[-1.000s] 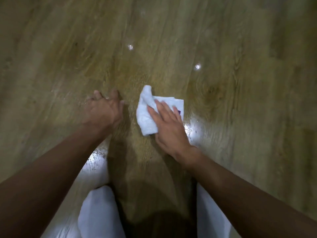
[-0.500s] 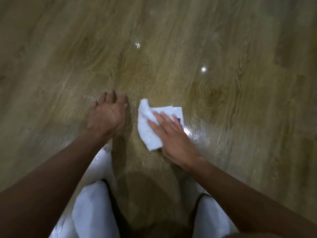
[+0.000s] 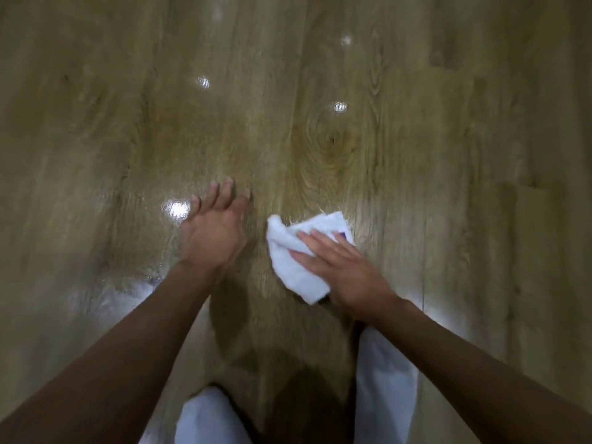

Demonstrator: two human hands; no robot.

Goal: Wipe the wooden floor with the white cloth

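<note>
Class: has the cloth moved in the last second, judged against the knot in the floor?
Yes. The cloth slid rightward and toward the person: earlier left of the knot, now nearly straight below it, farther off.

A glossy wooden floor of oak-toned planks, the grain running away from the camera around a dark knot, catches bright spots of reflected light. A crumpled white cloth lies on the boards, pressed down by the straight fingers of a person's right hand. Near it but apart from it, the left hand rests open on the wood. White-clad legs show at the near edge.
</note>
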